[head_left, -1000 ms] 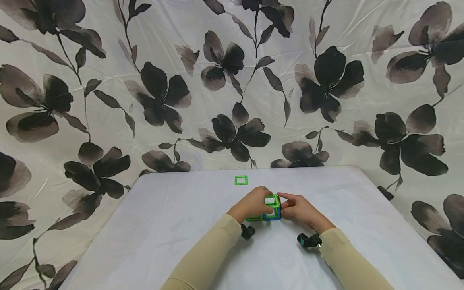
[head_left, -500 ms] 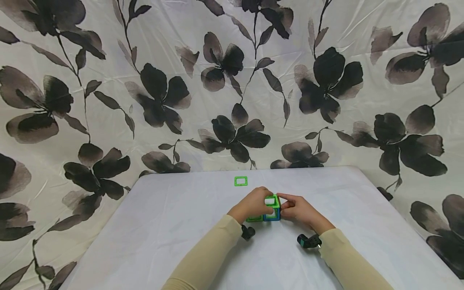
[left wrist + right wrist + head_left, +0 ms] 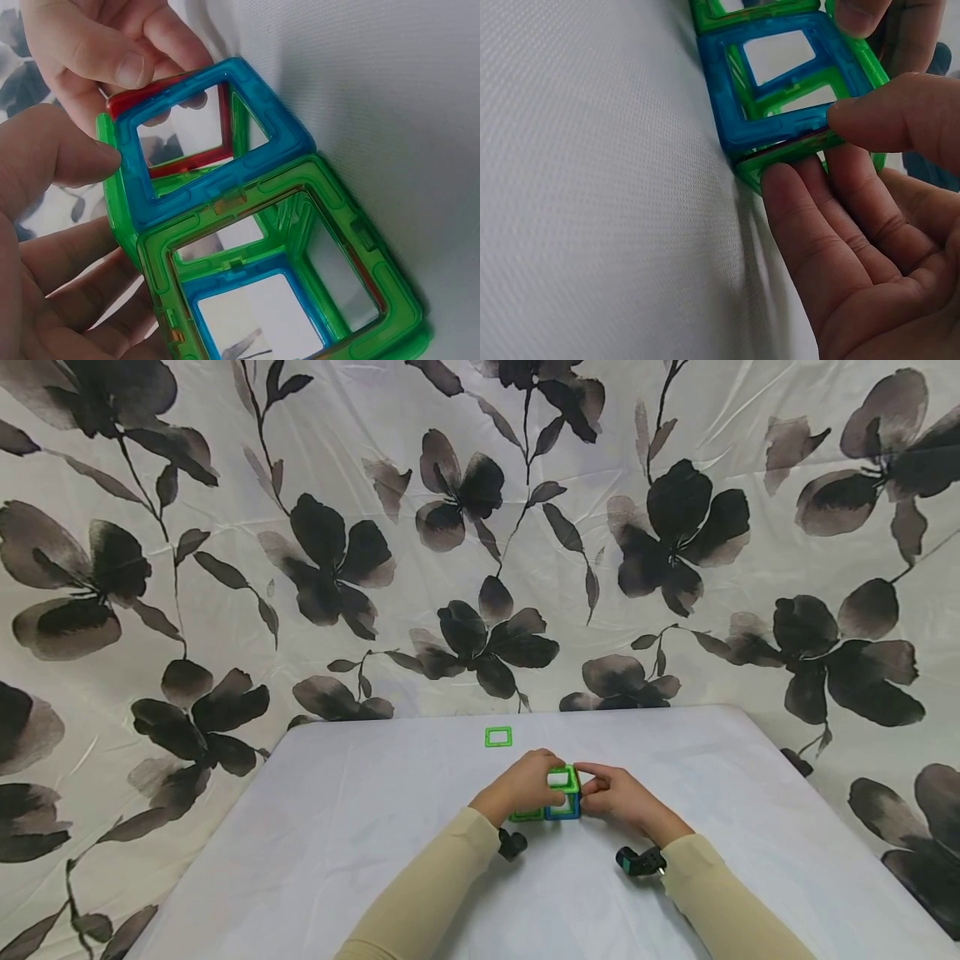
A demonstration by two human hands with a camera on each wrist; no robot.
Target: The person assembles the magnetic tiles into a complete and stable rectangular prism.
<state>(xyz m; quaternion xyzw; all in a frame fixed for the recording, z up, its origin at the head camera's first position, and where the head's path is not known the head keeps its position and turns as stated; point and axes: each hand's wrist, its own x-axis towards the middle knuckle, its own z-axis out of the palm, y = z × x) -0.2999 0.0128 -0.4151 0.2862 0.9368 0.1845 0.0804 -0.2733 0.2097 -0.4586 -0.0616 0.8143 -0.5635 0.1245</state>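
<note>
A small structure of see-through magnetic tiles stands on the white tabletop, two box shapes side by side. Its blue tile (image 3: 289, 135) adjoins a green tile (image 3: 397, 300) in the left wrist view, and a red tile (image 3: 154, 94) shows at the side. My left hand (image 3: 519, 787) pinches the blue box, thumb in front and other fingers behind. From the other side, my right hand (image 3: 621, 795) holds the box; its thumb touches the blue tile's edge and its fingertips press the side tile (image 3: 780, 152). The left hand partly hides the structure in the head view.
A loose green tile (image 3: 487, 737) lies flat near the back of the white table (image 3: 360, 818). Behind the table hangs a flower-printed cloth (image 3: 480, 560). Small black cameras (image 3: 640, 862) are worn at both wrists.
Both hands keep their places on the tile structure. The whole head view has shifted down by a few pixels.
</note>
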